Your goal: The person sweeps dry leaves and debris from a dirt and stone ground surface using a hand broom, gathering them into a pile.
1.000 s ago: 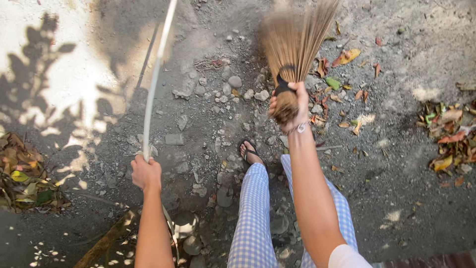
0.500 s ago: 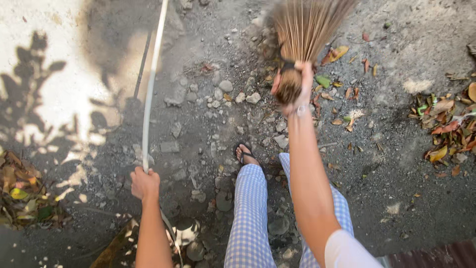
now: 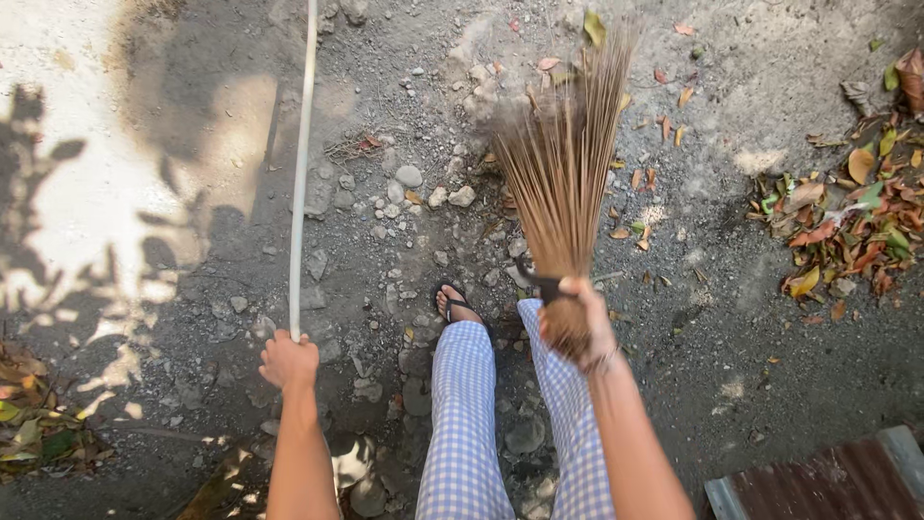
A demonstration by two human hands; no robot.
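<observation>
Straw broom (image 3: 563,183) tips blurred — white pole (image 3: 301,164) top cut off.

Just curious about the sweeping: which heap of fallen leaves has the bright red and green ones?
The heap of dry leaves at the right edge, beyond the stick broom. The heap at the lower left sits in shade, mostly brown.

The ground (image 3: 770,318) is grey dirt. Stones (image 3: 423,193) lie scattered across its middle, dry leaves (image 3: 847,231) are heaped at right, and more leaves (image 3: 29,414) sit at left.
</observation>
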